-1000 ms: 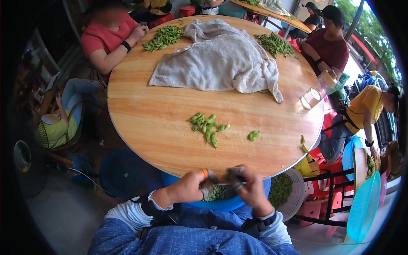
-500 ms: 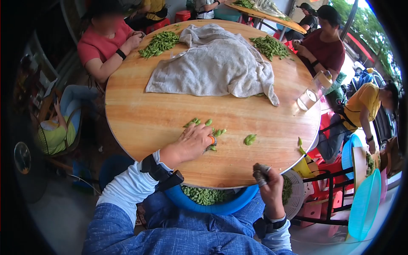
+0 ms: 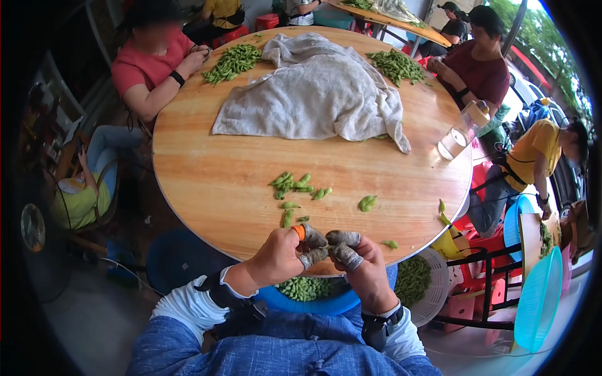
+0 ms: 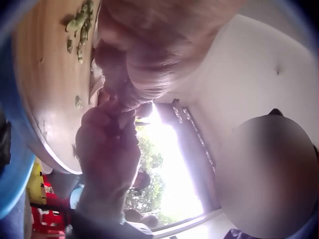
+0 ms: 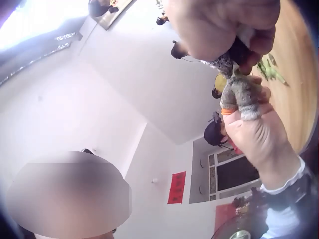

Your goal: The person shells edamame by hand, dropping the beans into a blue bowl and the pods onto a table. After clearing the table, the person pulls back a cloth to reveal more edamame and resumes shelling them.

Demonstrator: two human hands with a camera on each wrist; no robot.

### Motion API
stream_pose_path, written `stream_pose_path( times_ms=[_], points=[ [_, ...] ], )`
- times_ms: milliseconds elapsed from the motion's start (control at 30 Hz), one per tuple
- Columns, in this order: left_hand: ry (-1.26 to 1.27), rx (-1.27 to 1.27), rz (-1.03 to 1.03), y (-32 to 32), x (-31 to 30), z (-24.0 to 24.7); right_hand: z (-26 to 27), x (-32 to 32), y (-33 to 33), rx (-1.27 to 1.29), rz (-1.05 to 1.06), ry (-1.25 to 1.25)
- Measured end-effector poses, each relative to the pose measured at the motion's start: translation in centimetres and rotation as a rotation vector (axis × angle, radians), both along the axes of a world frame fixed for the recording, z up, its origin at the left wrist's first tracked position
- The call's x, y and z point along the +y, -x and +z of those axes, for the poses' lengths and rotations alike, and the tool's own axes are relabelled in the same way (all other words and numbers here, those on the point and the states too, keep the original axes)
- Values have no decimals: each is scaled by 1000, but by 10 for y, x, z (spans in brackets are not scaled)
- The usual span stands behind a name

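Note:
Both hands meet over the table's near edge in the head view, with worn grey covers on thumbs and forefingers. My left hand [image 3: 276, 254] pinches a green soybean pod, mostly hidden by the fingertips; a pale green bit of the pod [image 5: 236, 72] shows in the right wrist view. From the other side my right hand [image 3: 371, 276] pinches the same pod. An orange band [image 3: 300, 232] circles a left finger. Just beyond the hands lie several loose pods [image 3: 285, 183], and a single pod [image 3: 389, 244] rests right of them. Below, a blue basin [image 3: 332, 306] contains shelled green beans [image 3: 304, 289].
A grey towel [image 3: 313, 94] covers the round table's middle, with pod heaps [image 3: 232, 62] [image 3: 396, 66] on either side. At the right stands a clear bottle [image 3: 461, 135]. A white basket [image 3: 439, 285] of pods is beside the basin. Two people sit across the table.
My left hand reached out to the loose pods, then came back to meet the right hand at the near edge. The pods lie more spread, and one now shows near the right hand.

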State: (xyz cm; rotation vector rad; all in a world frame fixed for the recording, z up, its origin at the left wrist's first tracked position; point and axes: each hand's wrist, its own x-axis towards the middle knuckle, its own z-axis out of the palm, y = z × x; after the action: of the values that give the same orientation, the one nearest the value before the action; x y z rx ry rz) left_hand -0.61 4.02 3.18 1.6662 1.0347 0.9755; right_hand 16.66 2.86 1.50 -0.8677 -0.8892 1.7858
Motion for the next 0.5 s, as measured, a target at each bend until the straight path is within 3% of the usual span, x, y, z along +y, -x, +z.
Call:
stream_pose_path(
  times_ms=[67, 200, 300, 500],
  points=[
    [313, -196, -2, 0, -4, 2, 5, -2, 0, -46, -15, -87],
    [563, -206, -410, 11, 3, -3, 6, -4, -4, -63, 40, -198],
    [564, -328, -246, 8, -5, 0, 14, -10, -1, -38, -83, -163],
    [415, -240, -202, 3, -13, -3, 9, -16, -8, -14, 100, -4]
  ],
)
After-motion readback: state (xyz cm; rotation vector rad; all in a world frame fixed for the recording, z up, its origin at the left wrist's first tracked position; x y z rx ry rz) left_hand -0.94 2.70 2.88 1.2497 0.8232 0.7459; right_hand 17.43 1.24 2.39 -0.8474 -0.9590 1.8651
